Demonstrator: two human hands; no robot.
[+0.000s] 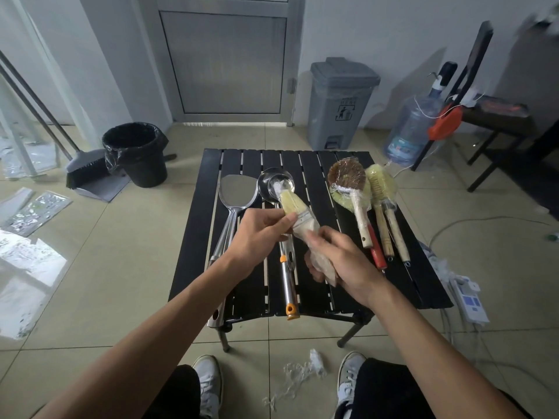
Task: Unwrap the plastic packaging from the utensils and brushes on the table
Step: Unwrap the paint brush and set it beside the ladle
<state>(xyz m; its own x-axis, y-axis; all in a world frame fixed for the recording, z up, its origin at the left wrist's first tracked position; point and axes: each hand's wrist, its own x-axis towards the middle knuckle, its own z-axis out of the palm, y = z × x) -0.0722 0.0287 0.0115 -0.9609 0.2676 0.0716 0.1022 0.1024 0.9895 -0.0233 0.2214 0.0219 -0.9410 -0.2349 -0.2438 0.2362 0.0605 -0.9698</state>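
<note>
The plastic-wrapped brush [295, 207] is held over the table [332, 163], bristles pointing away and left, handle slanting back toward the person. The left hand [260, 234] pinches it near the bristles; the right hand [344, 261] grips the wrapped handle. A ladle [273, 182] and spatula [237, 192] lie beneath, with wrapped scrub brushes [351, 186] to the right.

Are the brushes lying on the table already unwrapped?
No, the brown brush and the yellow brush beside it are both wrapped in clear plastic.
</note>
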